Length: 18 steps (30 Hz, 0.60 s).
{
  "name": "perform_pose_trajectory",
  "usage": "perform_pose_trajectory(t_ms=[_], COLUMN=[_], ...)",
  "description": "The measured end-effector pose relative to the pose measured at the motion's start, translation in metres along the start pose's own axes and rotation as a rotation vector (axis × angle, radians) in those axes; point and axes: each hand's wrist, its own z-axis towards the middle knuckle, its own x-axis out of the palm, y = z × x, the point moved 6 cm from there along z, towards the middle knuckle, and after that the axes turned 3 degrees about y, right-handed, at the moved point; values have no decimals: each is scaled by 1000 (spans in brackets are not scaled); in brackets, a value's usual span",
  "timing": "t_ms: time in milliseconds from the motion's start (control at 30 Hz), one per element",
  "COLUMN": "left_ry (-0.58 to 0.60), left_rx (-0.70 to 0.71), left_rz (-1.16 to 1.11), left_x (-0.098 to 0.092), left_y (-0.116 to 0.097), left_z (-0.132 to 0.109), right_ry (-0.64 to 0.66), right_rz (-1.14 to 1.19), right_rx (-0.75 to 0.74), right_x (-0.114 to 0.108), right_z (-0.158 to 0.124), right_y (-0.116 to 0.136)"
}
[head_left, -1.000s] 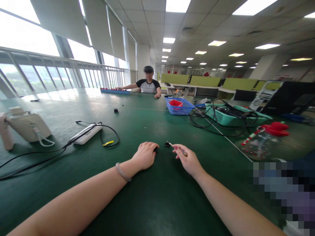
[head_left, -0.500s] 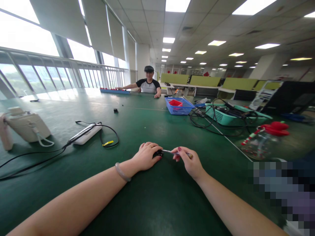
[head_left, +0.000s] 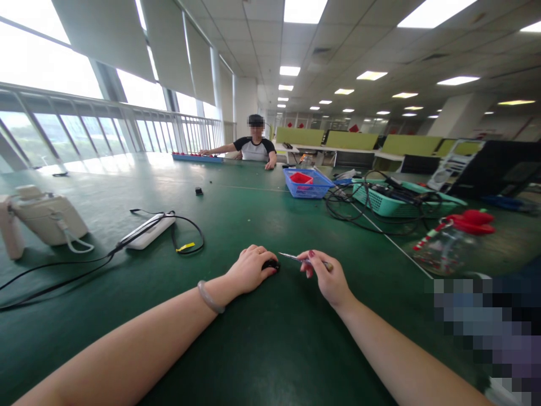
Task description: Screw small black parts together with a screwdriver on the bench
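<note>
My left hand rests on the green table with its fingers curled over a small black part, pinning it down. My right hand pinches thin metal tweezers. Their tips point left and hover just above and to the right of the black part, not touching it. A pale bangle sits on my left wrist.
A white power strip with a black cable lies at left, a beige device further left. A blue basket, a teal tray of cables and a red-lidded bottle stand at right. Another person sits at the far end.
My right hand carried a small black piece on the tweezers leftward to my left fingers. Now the tweezers are drawn back slightly and empty, and my left fingers cover the black part.
</note>
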Motion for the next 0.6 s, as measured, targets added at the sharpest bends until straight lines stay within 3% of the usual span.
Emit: perform_pose_trajectory(t_ms=[600], left_ry=[-8], left_rx=[-59], left_rz=[57], left_x=[-1], left_y=[-1], left_z=[-4], right_ry=[34], right_rz=[-31], right_rx=[-1], right_x=[3], right_z=[-2], right_y=[1])
